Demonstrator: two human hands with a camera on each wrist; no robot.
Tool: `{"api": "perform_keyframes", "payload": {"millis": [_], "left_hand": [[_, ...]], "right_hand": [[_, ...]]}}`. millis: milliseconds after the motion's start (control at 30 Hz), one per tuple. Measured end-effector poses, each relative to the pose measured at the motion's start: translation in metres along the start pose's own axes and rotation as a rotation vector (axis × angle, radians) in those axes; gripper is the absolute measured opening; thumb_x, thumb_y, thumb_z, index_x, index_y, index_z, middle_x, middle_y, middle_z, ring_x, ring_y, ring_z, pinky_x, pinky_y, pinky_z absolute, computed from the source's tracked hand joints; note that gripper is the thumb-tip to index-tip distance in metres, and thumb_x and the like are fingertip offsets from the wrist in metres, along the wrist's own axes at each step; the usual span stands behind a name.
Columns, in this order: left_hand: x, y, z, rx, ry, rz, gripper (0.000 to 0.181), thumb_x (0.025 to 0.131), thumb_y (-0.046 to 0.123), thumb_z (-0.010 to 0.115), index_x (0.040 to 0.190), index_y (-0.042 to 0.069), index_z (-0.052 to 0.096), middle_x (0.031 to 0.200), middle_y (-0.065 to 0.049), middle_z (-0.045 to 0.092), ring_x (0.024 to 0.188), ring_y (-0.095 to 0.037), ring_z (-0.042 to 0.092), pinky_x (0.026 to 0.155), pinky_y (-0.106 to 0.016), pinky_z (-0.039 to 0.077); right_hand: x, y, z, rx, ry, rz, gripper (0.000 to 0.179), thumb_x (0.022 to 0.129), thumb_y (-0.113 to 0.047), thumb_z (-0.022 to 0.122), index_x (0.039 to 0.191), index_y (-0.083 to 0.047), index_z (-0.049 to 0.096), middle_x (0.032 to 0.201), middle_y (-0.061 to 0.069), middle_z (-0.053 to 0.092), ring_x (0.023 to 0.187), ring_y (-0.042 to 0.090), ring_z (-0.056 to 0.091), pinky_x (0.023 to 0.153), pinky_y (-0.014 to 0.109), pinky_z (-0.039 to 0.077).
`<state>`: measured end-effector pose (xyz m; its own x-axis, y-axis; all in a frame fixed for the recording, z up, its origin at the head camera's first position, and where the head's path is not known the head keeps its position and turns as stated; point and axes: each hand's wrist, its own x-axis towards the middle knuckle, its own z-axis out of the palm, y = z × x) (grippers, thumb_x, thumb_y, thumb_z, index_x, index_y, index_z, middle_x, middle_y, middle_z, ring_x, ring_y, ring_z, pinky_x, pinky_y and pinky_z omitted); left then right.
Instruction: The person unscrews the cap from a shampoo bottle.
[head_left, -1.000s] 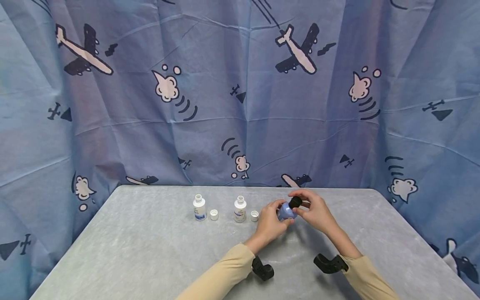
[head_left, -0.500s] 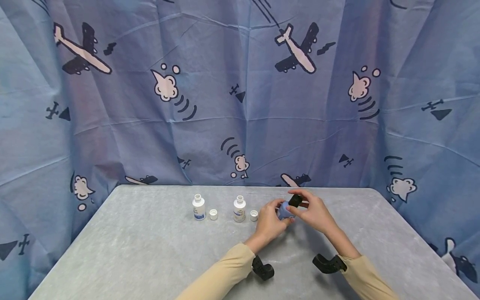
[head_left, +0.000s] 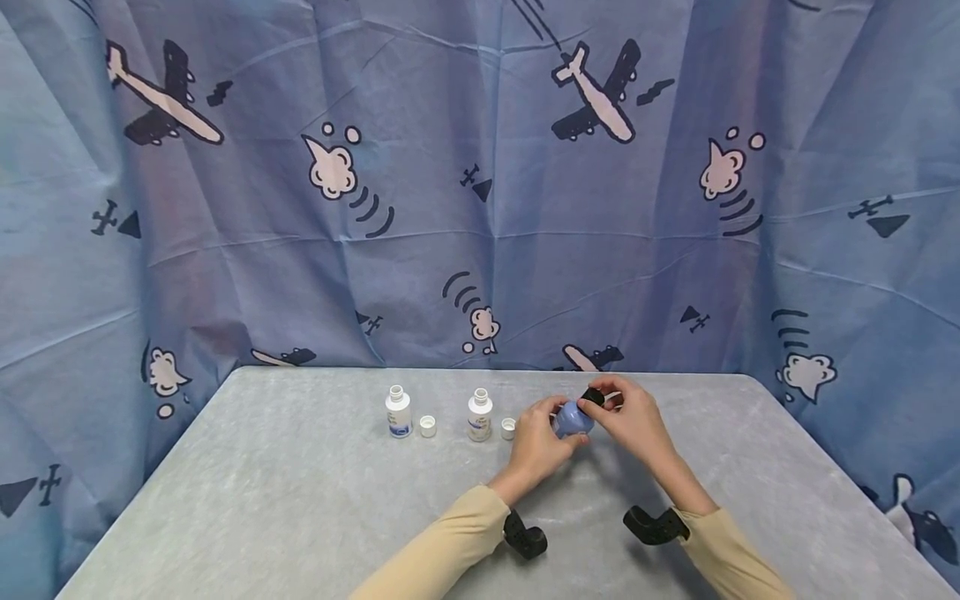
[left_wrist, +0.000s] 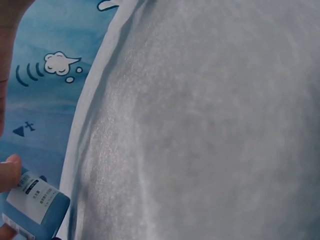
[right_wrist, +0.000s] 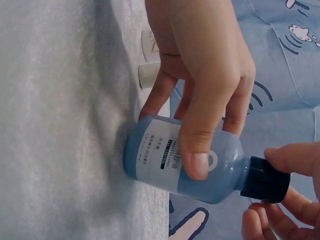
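Note:
A blue bottle (head_left: 573, 419) with a white printed label and a black cap (right_wrist: 265, 179) is between my two hands, tilted a little to the right in the head view. My left hand (head_left: 537, 437) grips its body, the thumb lying across the label in the right wrist view. With thumb and fingers my right hand (head_left: 632, 419) pinches the black cap, which sits on the bottle's neck. In the left wrist view the labelled bottle (left_wrist: 37, 205) shows only at the lower left, with fingertips at it.
Two white bottles without caps, a left one (head_left: 398, 412) and a right one (head_left: 480, 415), stand upright on the grey table (head_left: 300, 500). Beside each lies a white cap, one (head_left: 427, 427) between them, another (head_left: 508, 428) near my left hand. A blue patterned curtain (head_left: 420, 167) hangs behind.
My right hand's fingers have shifted and curled round the black cap, turning their hold on it. The left hand keeps its grip on the blue bottle.

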<state>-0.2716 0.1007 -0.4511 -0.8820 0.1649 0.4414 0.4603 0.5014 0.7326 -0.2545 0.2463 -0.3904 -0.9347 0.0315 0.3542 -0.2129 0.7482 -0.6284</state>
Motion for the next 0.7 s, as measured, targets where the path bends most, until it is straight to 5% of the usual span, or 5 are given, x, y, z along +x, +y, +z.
{"api": "perform_keyframes", "payload": {"millis": [267,700], "left_hand": [[0.0008,0.0016,0.0002,-0.016,-0.022,0.03,0.049,0.071,0.025,0.083,0.115,0.01,0.066,0.102,-0.006,0.071,0.091,-0.014,0.065,0.072,-0.017,0.046],[0.0016,-0.0009,-0.0018,-0.047,-0.08,0.017,0.05,0.075,0.027,0.081,0.118,0.009,0.064,0.102,-0.007,0.07,0.085,-0.01,0.062,0.07,-0.015,0.045]], "right_hand": [[0.0,0.003,-0.002,0.034,-0.013,-0.091,0.032,0.083,-0.006,0.071,0.114,0.0,0.065,0.11,0.019,0.065,0.09,0.031,0.067,0.076,0.039,0.057],[-0.0035,0.0001,-0.0027,0.076,-0.062,-0.169,0.034,0.085,0.0,0.066,0.119,-0.002,0.063,0.118,0.019,0.062,0.101,0.032,0.061,0.084,0.045,0.055]]}}
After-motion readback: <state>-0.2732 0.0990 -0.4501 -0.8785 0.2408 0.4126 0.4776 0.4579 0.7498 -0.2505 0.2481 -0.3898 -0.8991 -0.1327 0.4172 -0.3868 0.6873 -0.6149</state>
